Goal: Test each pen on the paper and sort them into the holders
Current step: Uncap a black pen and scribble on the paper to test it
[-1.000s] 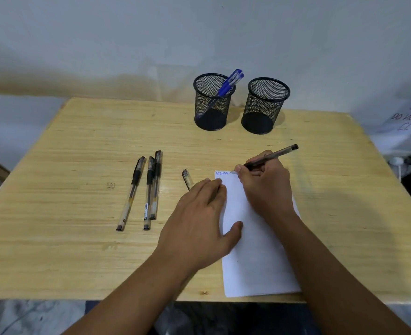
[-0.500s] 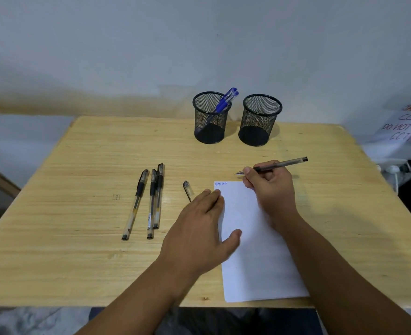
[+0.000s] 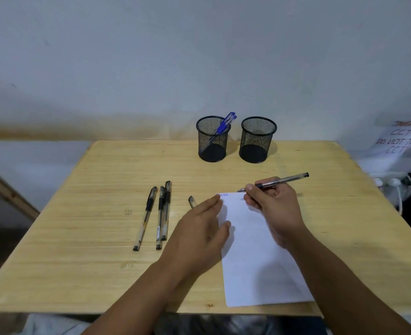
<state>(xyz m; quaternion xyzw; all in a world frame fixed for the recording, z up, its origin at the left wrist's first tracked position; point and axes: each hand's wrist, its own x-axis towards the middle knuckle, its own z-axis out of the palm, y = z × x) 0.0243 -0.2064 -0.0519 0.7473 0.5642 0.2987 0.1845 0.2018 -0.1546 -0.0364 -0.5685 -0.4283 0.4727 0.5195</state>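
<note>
Head view: right hand (image 3: 275, 209) pinches a clear-barrel pen (image 3: 280, 180) near the dark grip section, tip pointing left, just past the top edge of the paper (image 3: 252, 250). Can't tell if the tip touches the sheet. Small blue scribbles (image 3: 223, 195) sit at the paper's top left corner.

Left hand (image 3: 199, 228) lies flat, fingers straight, pressing on the paper's left edge, holding nothing. Just left of its fingertips, a loose pen cap (image 3: 192, 201) is on the tabletop (image 3: 90, 262).

Three capped pens (image 3: 159, 213) lie side by side left of the paper, well apart from the two mesh holders (image 3: 235, 139) at the back. Left holder has blue pens (image 3: 225, 123) leaning in it; right one looks empty.

My read on handling: pens are light, stiff, smooth plastic, so they roll and slip easily. Best hold is the rubbery grip band near the tip for writing, mid-barrel for carrying. Paper is thin and slides on the wood, so it needs pinning while I scribble. Holders are light mesh and could tip if a pen gets dropped in hard at an angle; I'd lower it in.
</note>
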